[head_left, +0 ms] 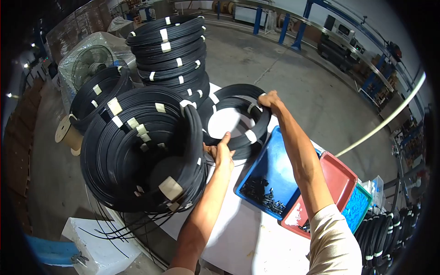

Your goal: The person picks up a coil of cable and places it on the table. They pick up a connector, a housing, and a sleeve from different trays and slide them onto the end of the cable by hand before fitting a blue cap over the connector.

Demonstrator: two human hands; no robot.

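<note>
A coil of black cable [262, 120], bound with white tape, is held between my two hands above the white table. My right hand [270, 99] grips its far right edge, fingers closed round it. At its near left edge, my left hand [222, 151] holds the rim, thumb up on the inner side and fingers partly hidden under the coil. More black coil [247, 152] lies beneath it. Just left of my left hand stands a large stack of taped black coils [96, 160], with loose cable ends hanging below. A taller coil stack [169, 59] rises behind.
A blue tray [282, 158] with small black parts, a red tray [341, 174] and a green tray [369, 198] with blue pieces stand at the right. A fan [94, 62] and a cable spool [68, 135] are at the left. More coils [378, 233] lie lower right.
</note>
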